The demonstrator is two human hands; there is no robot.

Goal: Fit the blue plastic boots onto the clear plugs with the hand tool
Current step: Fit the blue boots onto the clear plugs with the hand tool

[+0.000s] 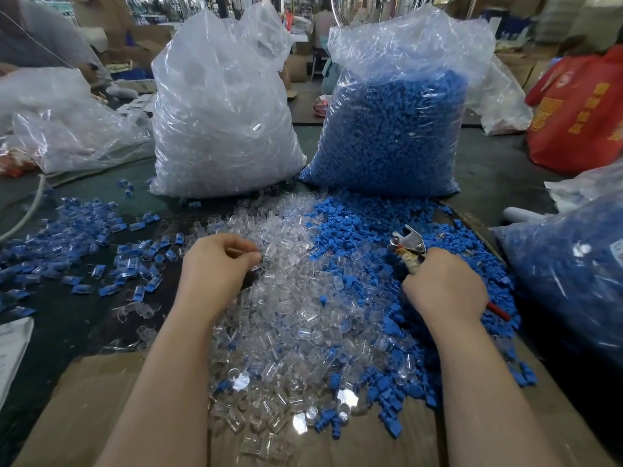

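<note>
Heaped table [84, 392]: my left hand [219, 264] pinches among clear plugs [286, 298]; my right hand [445, 284] grips the hand tool [409, 242] over blue boots [364, 227]. Next, probably load one boot.

1. Two bare forearms reach into view from the lower edge, with no sleeve visible on either.
2. The left hand [215, 264] wears no glove, ring or watch.
3. The right hand [445, 284] is likewise ungloved, its wrist plain.
4. The fingernails cannot be made out clearly.
</note>
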